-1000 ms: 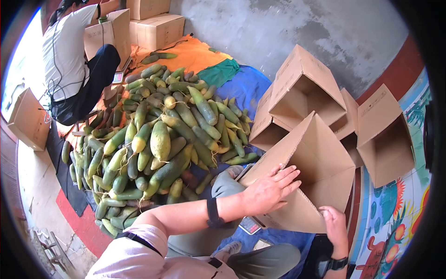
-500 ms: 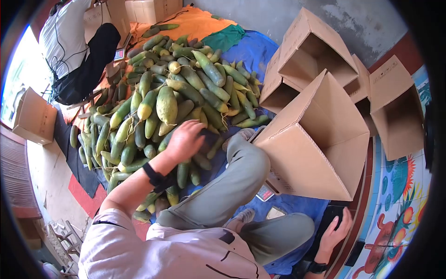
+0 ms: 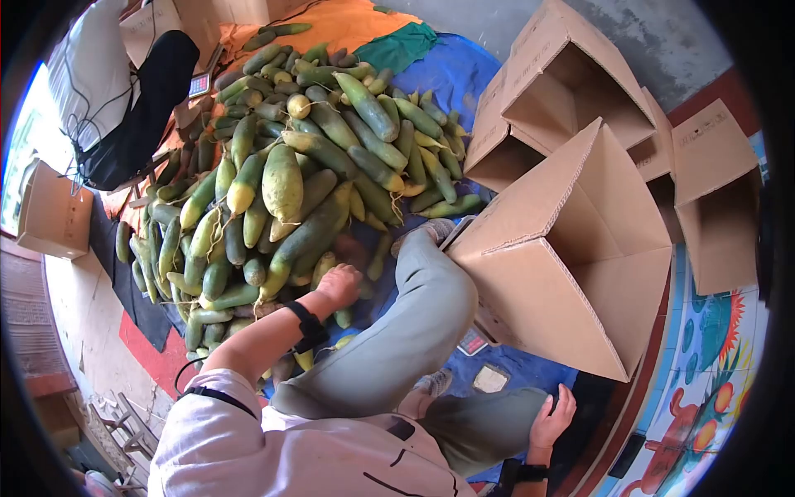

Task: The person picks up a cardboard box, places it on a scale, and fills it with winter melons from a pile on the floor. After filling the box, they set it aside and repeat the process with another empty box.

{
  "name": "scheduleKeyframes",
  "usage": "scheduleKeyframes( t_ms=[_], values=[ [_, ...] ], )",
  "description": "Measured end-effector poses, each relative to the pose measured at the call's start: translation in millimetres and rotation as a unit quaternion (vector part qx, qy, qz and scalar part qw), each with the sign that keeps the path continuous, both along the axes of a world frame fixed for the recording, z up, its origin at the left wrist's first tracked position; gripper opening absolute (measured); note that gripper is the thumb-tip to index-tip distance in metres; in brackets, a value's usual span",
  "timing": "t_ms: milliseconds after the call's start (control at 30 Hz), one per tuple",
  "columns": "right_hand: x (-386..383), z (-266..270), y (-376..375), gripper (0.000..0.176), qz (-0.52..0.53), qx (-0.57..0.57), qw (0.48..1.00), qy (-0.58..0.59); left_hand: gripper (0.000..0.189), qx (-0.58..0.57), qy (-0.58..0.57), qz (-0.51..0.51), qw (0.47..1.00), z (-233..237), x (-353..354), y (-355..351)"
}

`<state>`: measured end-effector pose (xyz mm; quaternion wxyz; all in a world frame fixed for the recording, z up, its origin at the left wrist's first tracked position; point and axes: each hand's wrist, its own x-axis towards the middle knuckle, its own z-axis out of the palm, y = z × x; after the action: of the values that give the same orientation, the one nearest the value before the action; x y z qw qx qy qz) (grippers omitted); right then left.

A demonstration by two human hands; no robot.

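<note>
Green and yellowish radish-like vegetables (image 3: 281, 184) lie in a large heap. At the heap's near edge is my left hand (image 3: 339, 286), with a black band on its wrist. Its fingers are curled downward beside a small vegetable, and what they grip is hidden. A long, thick green vegetable (image 3: 310, 236) lies just beyond this hand. My right hand (image 3: 552, 420) is beside my bent knee, with its fingers apart and nothing in them. An open cardboard box (image 3: 530, 290) lies tilted on its side to the right of my other knee.
More open boxes (image 3: 571, 91) stand at the back right. Under the heap are blue (image 3: 455, 74) and orange sheets (image 3: 348, 25). A small device with keys (image 3: 472, 340) and a pale square object (image 3: 491, 378) lie near my legs. Another person (image 3: 99, 91) sits at upper left.
My left hand has moved down toward me, and its fingers are now curled. The long, thick vegetable shows more fully beyond it. My right hand has moved left toward my knee. The view has shifted slightly.
</note>
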<state>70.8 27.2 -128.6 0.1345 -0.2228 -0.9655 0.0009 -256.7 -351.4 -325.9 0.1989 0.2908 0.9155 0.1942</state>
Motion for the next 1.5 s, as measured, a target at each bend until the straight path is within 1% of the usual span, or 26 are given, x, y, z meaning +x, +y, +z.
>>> scheduleKeyframes(
  t_ms=[33,67,133,167,233,267,300,333,367,433,533,567,633,767,800,933,967,1033,1067,1133,1200,1233,1267,1367,1433,1500],
  values=[
    [-1.5,0.2,0.0,0.033,-0.007,-0.007,1.000,0.006,0.032,-0.023,-0.003,-0.022,0.999,-3.3,-3.1,7.0],
    [-2.9,0.2,0.7,0.033,-0.014,-0.014,1.000,0.012,0.032,-0.022,-0.006,-0.025,0.999,-6.5,-6.3,14.9],
    [-1.8,-2.4,3.2,0.033,-0.018,-0.013,1.000,0.010,0.031,-0.070,-0.033,-0.006,0.997,-12.8,-12.6,28.9],
    [-1.4,-3.3,4.0,0.032,-0.018,-0.013,1.000,0.009,0.031,-0.070,-0.037,-0.007,0.997,-22.3,-14.6,33.8],
    [-2.0,-1.2,2.6,0.032,-0.020,-0.012,1.000,0.000,0.034,-0.104,-0.096,0.020,0.990,-54.4,-18.2,44.6],
    [-2.9,0.0,1.7,0.032,-0.020,-0.011,1.000,-0.005,0.034,-0.105,-0.099,0.018,0.989,-72.7,-17.7,49.0],
    [-2.8,-0.2,2.1,0.032,-0.022,-0.012,1.000,-0.008,0.030,-0.148,-0.084,-0.015,0.985,-90.4,-14.7,52.1],
    [-2.0,-0.5,2.9,0.030,-0.022,-0.013,1.000,-0.010,0.027,-0.190,-0.067,-0.049,0.978,-97.6,-11.1,54.1],
    [-0.4,-0.8,4.1,0.029,-0.023,-0.013,1.000,-0.013,0.027,-0.189,-0.072,-0.052,0.978,-104.8,-5.2,55.2],
    [2.5,-1.9,6.7,0.030,-0.025,-0.015,0.999,-0.016,0.026,-0.191,-0.029,-0.096,0.976,-109.9,2.3,58.8],
    [0.0,-2.5,7.1,0.030,-0.033,-0.032,0.999,-0.018,0.028,-0.205,-0.045,-0.124,0.970,-105.0,-0.5,66.7],
    [-0.5,-1.2,6.6,0.030,-0.040,-0.045,0.998,-0.020,0.028,-0.205,-0.048,-0.126,0.969,-112.1,-0.6,68.0],
    [-2.3,-0.5,6.7,0.030,-0.043,-0.054,0.997,-0.023,0.027,-0.245,-0.015,-0.191,0.950,-125.2,-2.5,70.3],
    [-4.5,-2.1,9.4,0.029,-0.043,-0.061,0.997,-0.028,0.025,-0.278,-0.027,-0.225,0.934,-134.6,-11.1,78.1],
    [-5.6,-2.1,9.2,0.029,-0.043,-0.062,0.997,-0.028,0.023,-0.253,-0.020,-0.203,0.946,-144.4,-11.0,78.7],
    [-13.3,1.0,5.9,0.029,-0.047,-0.078,0.996,-0.026,0.018,-0.198,0.004,-0.174,0.965,-149.3,-17.8,76.6],
    [-13.5,1.2,5.9,0.029,-0.046,-0.084,0.995,-0.025,0.018,-0.199,0.005,-0.174,0.964,-136.1,-21.6,76.5],
    [-12.8,1.1,6.2,0.029,-0.049,-0.087,0.995,-0.026,0.016,-0.213,-0.038,-0.129,0.968,-111.3,-28.6,76.5],
    [-12.5,0.5,6.4,0.029,-0.051,-0.089,0.994,-0.027,0.016,-0.213,-0.037,-0.129,0.968,-112.7,-29.1,76.5],
    [-12.2,-1.1,6.4,0.027,-0.044,-0.087,0.995,-0.022,0.015,-0.239,-0.055,-0.065,0.967,-121.8,-27.9,75.7],
    [-11.7,-0.9,7.0,0.026,-0.037,-0.083,0.996,-0.020,0.016,-0.243,-0.059,-0.046,0.967,-140.6,-23.3,75.9],
    [-11.8,-0.6,7.2,0.025,-0.037,-0.082,0.996,-0.021,0.017,-0.248,-0.062,-0.028,0.966,-140.0,-23.7,78.9],
    [-11.7,-0.8,6.6,0.025,-0.037,-0.081,0.996,-0.023,0.017,-0.246,-0.060,-0.030,0.967,-139.7,-24.4,82.3],
    [-9.7,-1.6,6.5,0.024,-0.039,-0.079,0.996,-0.030,0.020,-0.259,-0.078,-0.004,0.963,-125.7,-23.4,88.4],
    [-9.0,-1.9,7.5,0.023,-0.035,-0.078,0.996,-0.031,0.023,-0.232,-0.114,0.095,0.961,-112.0,-25.1,87.5],
    [-11.4,-2.4,7.8,0.023,-0.033,-0.076,0.996,-0.029,0.024,-0.228,-0.116,0.098,0.962,-103.4,-30.4,87.1]
  ],
)
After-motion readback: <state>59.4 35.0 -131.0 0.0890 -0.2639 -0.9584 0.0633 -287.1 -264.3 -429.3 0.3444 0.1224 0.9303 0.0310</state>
